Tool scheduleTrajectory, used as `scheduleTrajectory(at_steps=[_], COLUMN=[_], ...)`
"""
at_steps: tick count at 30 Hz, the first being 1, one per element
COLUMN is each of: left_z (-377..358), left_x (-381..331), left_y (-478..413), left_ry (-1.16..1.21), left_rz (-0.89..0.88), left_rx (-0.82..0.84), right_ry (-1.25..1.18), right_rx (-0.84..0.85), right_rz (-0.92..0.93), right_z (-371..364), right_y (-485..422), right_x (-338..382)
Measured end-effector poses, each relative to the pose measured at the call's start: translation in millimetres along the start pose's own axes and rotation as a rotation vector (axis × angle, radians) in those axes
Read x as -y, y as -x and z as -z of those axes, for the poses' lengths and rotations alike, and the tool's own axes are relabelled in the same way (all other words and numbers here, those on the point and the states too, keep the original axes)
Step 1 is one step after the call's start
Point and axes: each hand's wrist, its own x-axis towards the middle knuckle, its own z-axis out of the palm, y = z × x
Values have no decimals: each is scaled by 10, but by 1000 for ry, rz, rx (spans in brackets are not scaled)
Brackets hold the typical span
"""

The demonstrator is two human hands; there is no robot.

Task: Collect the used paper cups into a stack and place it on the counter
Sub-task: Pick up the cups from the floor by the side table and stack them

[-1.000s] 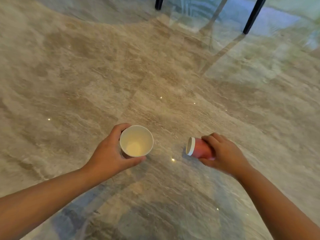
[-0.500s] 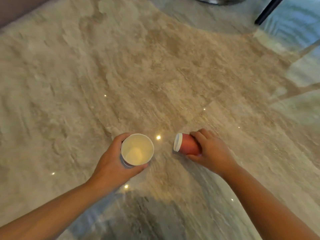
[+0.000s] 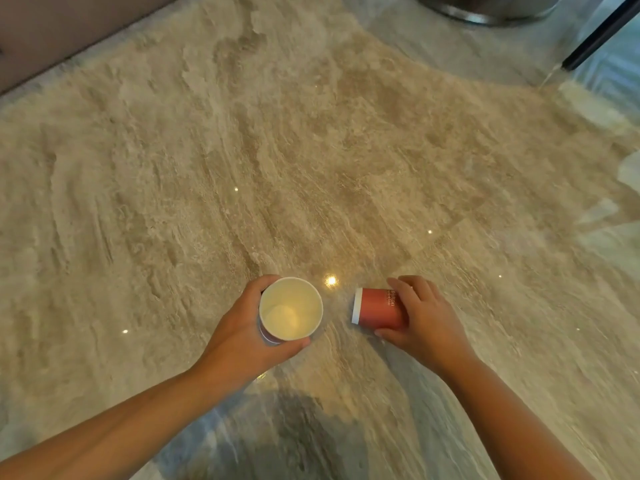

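My left hand (image 3: 239,337) grasped an upright paper cup (image 3: 291,308), thumb and fingers curled round its wall just under the rim, so that its pale inside faced upward. To the right of that grip, near but apart, a red paper cup (image 3: 379,308) lay on its side, its white rim turned toward the upright cup. My right hand (image 3: 424,320) clasped its base end, fingers over the top and thumb beneath. Both grips were over a glossy marble surface (image 3: 311,150). Well beyond the right grip stood a round metal base (image 3: 491,8) and a dark slanted leg (image 3: 602,32).
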Motion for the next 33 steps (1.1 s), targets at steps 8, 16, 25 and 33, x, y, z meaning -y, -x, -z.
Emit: scheduleTrajectory(at_steps=[8,16,25,33], left_z=[-132,-199,-178,-227], left_x=[-103,-137,-116,-105], left_y=[-42,-108,-100,-114], left_ry=[14,-10,21,-37], left_rz=[-12,-35,-6,16], left_rx=[38,75,53,98], right_ry=[-358,-854,-926,-905], right_rx=[-256,-318,-332,-407], right_rz=[-269,-485,-497,-464], right_z=[-60,-216,-214,-52], right_y=[351,385,284,303], right_x=[-134,-59,62,87])
